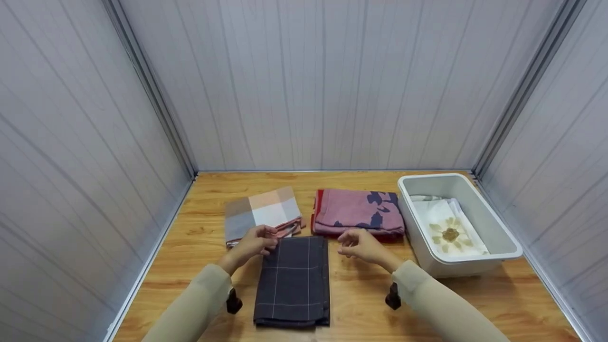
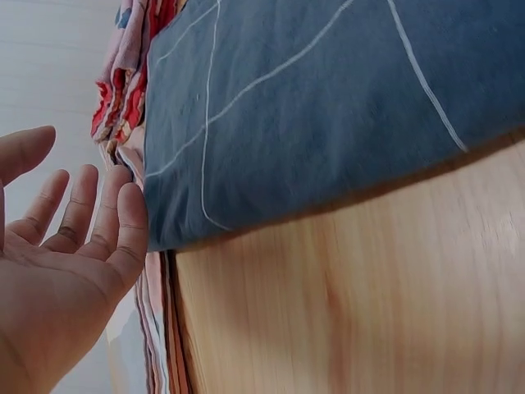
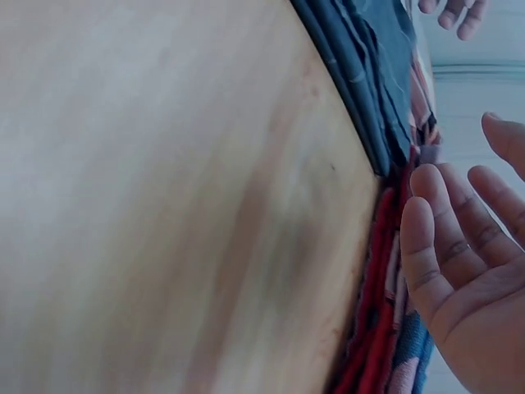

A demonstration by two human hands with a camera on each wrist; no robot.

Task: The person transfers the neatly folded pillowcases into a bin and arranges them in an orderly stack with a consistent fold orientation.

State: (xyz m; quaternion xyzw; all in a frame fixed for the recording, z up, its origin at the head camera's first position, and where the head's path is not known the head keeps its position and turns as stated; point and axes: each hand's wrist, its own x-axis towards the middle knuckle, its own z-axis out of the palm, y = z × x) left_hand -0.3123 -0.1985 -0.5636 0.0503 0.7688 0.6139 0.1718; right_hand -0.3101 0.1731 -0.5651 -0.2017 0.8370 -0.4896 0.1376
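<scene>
A dark folded cloth point(image 1: 294, 280) with thin white check lines lies flat in front of the person. At its far left corner hovers the left hand point(image 1: 254, 244), fingers loosely bent; in the left wrist view that hand point(image 2: 74, 254) has its palm turned up and holds nothing. To the right of the dark cloth, the right hand point(image 1: 363, 247) is near the front edge of a folded pink cloth point(image 1: 351, 209) with dark blue leaf shapes. The right wrist view shows the right hand point(image 3: 467, 254) with relaxed fingers and nothing in them.
A checked cloth point(image 1: 266, 209) in grey, white and orange lies at the back left. Red fabric point(image 1: 315, 216) shows under the pink cloth. On the right stands a white bin point(image 1: 508, 240) containing a white cloth with a flower print point(image 1: 451, 233). Panel walls surround the wooden table point(image 1: 190, 266).
</scene>
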